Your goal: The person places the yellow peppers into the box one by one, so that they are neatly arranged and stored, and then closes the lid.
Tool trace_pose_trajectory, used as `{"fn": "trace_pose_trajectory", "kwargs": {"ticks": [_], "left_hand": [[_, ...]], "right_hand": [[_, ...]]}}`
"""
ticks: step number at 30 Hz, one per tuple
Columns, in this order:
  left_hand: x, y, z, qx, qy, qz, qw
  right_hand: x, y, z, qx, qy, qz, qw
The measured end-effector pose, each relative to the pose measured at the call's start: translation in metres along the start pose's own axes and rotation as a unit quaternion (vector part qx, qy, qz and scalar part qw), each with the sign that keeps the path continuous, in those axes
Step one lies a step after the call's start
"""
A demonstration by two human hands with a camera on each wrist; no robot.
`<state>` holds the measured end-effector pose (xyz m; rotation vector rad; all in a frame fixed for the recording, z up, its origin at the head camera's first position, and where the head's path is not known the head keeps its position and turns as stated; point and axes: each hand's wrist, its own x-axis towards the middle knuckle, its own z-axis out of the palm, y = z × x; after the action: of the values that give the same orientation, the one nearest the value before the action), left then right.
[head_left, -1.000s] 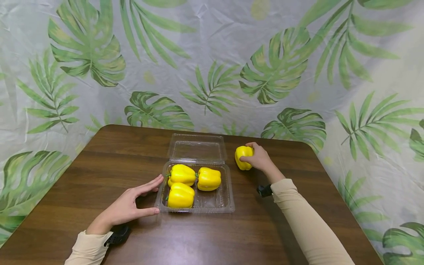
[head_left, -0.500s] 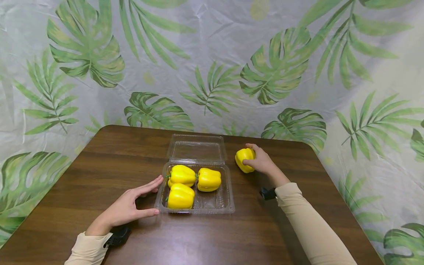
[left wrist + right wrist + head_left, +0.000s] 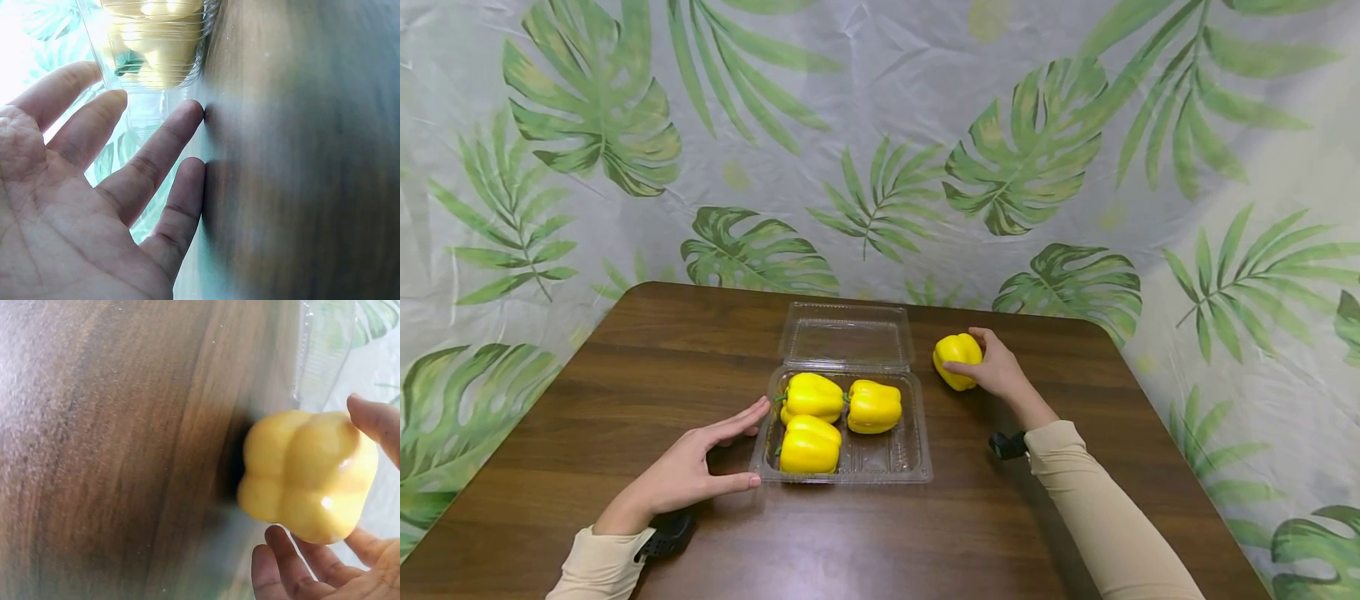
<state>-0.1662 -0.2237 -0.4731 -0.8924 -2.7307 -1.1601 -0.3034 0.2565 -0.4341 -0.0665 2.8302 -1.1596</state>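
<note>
A clear plastic clamshell container (image 3: 880, 462) sits on the table with its lid (image 3: 847, 337) folded back. Inside lie three yellow bell peppers: one at the back left (image 3: 812, 396), one on the right (image 3: 874, 407), one at the front left (image 3: 809, 446). My left hand (image 3: 688, 467) is at the container's left side, thumb and fingertips at its edge. In the left wrist view, two fingertips (image 3: 190, 115) rest on the tabletop. Right of the container, my right hand (image 3: 996, 367) holds another yellow bell pepper (image 3: 306, 478) between thumb and fingers, on or just above the table.
The brown wooden table (image 3: 880, 542) spreads around the container. Behind its far edge hangs a pale cloth (image 3: 887, 100) printed with green leaves. A black band is on each wrist.
My right hand has shifted slightly right and nearer with the bell pepper, which has turned a little in its hold. The left hand and the container have stayed in place.
</note>
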Motion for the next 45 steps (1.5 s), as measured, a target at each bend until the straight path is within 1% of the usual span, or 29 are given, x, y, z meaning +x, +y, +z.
{"fn": "trace_pose_trajectory", "kwargs": {"ticks": [8,16,22,30,36,40,45], "left_hand": [[0.0,-0.002,0.002,-0.008,-0.001,0.001,1.0],[0.0,-0.003,0.002,-0.01,-0.001,0.004,0.9999],[0.001,-0.003,0.001,-0.016,-0.001,0.004,0.9999],[0.001,-0.003,0.0,-0.019,-0.004,0.001,0.9998],[0.002,-0.003,-0.001,-0.018,-0.006,-0.001,0.9998],[0.001,-0.003,0.0,-0.018,-0.006,-0.003,0.9998],[0.001,-0.004,0.0,-0.018,-0.004,0.0,0.9998]], "right_hand": [[0.0,0.005,0.002,-0.005,0.006,0.01,0.9999],[-0.002,0.007,0.002,-0.006,0.002,0.018,0.9998],[-0.002,0.008,0.0,-0.006,0.006,0.01,0.9999],[-0.004,0.006,-0.004,0.009,-0.005,0.004,0.9999],[-0.005,0.006,-0.008,0.0,-0.01,-0.006,0.9999],[-0.007,0.006,-0.01,0.006,-0.023,-0.014,0.9996],[-0.014,0.006,-0.018,0.043,-0.062,-0.028,0.9968]]}}
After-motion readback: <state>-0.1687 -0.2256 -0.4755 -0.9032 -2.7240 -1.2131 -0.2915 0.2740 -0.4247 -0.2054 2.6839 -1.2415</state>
